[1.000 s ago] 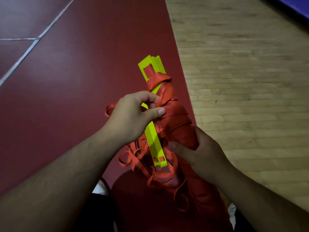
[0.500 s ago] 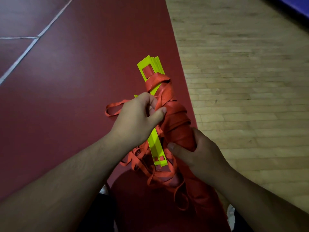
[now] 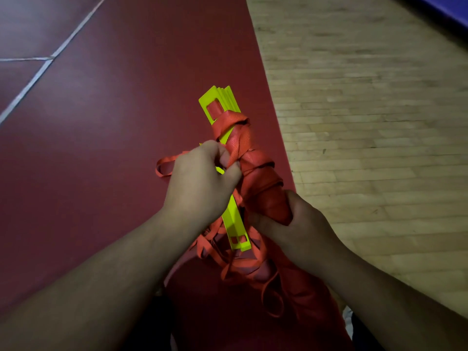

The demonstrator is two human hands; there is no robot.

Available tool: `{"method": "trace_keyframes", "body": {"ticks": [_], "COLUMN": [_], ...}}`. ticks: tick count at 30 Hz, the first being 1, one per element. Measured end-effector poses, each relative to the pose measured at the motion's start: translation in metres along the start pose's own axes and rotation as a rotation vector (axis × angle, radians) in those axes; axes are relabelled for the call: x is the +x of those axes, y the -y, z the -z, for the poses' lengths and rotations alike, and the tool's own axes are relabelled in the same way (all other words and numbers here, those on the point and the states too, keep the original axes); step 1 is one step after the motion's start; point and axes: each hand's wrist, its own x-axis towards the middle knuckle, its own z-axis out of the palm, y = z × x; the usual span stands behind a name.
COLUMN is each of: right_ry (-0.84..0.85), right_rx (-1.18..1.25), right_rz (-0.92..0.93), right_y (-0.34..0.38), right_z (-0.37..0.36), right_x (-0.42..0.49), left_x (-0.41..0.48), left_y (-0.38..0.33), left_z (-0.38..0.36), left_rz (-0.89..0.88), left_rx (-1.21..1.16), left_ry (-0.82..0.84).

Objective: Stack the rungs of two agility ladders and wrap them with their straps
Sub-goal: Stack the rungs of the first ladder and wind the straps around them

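I am holding the stack of flat neon-yellow plastic ladder rungs (image 3: pixel 219 102) mid-scene above the dark red floor (image 3: pixel 101 148), its far end pointing away. My left grip (image 3: pixel 200 183) is pinching the flat orange webbing strap (image 3: pixel 255 171) wound around the stack, while my right grip (image 3: pixel 301 224) is clenching the wrapped nearer part.
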Motion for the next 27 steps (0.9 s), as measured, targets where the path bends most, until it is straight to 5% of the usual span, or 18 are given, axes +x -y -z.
{"method": "trace_keyframes", "body": {"ticks": [14,20,27], "right_ry": [-0.001,-0.017,-0.009], "right_rx": [0.002,-0.001,0.005], "right_rz": [0.037,-0.007,-0.006], "right_y": [-0.001,-0.006,-0.004], "right_z": [-0.001,0.004,0.004], "right_x": [0.000,0.002,0.000], "left_x": [0.002,0.010,0.013], "left_y": [-0.006,0.004,0.008], "left_z": [0.004,0.006,0.010], "left_rz": [-0.034,0.139,0.120], "left_rx": [0.037,-0.385,-0.418], "left_ry": [-0.004,0.249,0.275]}}
